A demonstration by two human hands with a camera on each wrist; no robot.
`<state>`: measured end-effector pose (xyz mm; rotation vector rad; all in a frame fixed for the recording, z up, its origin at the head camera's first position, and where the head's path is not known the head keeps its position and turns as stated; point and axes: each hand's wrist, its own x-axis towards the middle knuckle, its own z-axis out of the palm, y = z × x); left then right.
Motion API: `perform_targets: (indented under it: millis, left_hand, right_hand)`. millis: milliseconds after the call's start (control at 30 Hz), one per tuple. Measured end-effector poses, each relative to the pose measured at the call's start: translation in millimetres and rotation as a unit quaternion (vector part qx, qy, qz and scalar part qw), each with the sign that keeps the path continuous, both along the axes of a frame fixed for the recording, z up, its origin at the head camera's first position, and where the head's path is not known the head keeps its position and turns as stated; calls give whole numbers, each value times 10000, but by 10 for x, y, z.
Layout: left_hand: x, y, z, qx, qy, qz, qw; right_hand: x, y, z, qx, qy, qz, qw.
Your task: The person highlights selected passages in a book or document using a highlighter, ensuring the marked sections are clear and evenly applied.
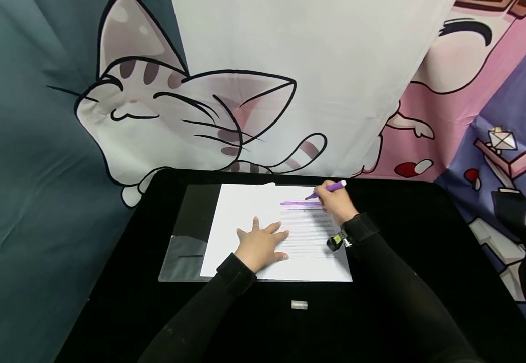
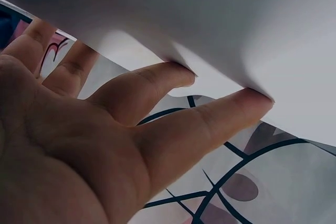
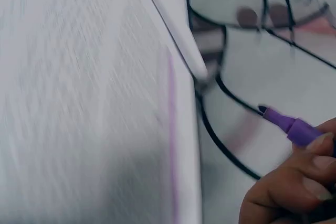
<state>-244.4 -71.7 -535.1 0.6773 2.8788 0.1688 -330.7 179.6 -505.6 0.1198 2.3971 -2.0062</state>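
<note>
My right hand [image 1: 337,204] pinches a purple marker [image 1: 335,186] with a white end over the top of a lined page [image 1: 308,237]. The right wrist view shows the dark tip of the marker lifted off the paper. Purple strokes [image 1: 300,203] run across the top printed lines. With fingers spread, my left hand [image 1: 260,247] rests on the white paper, across the left blank page [image 1: 235,227] and the edge of the lined one. From the left wrist view, its fingertips [image 2: 260,98] press against the white sheet.
Under the paper lies a clear glossy board [image 1: 178,259], sticking out on the left. A small whitish cylinder [image 1: 299,305] sits on the black table [image 1: 122,312] near me. A curtain with cartoon cats [image 1: 263,45] hangs right behind the table.
</note>
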Motion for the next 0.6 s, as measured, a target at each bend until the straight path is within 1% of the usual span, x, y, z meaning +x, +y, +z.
perform_targets:
  millis: [100, 133, 167, 233, 300, 367, 433, 533, 600]
  left_hand:
    - [36, -22, -19, -79, -21, 0, 10000]
    - [45, -25, -29, -104, -23, -4, 9999]
    - [75, -25, 18, -163, -87, 4, 9998]
    - [75, -27, -5, -157, -5, -26, 9999]
    - [50, -14, -3, -226, 54, -58, 9997]
    - [10, -10, -58, -147, 74, -61, 9998]
    - [-41, -11, -133, -136, 61, -31, 9999]
    - [-124, -20, -288, -82, 72, -18, 9999]
    - [-171, -23, -355, -138, 93, -27, 9999]
  right_hand:
    - [-1, -262, -219, 106, -189, 190, 9996]
    - [-2, -338, -276, 137, -261, 249, 9993]
    - [-3, -401, -328, 191, -335, 316, 9988]
    - [-22, -498, -407, 167, -448, 378, 9981]
    - [-43, -551, -425, 278, -482, 368, 9978]
    - [-74, -584, -433, 447, -521, 335, 9971]
    - [-95, -620, -428, 559, -537, 285, 9966]
    - [-115, -671, -412, 607, -537, 178, 9966]
    - [-120, -694, -400, 655, -537, 150, 9963]
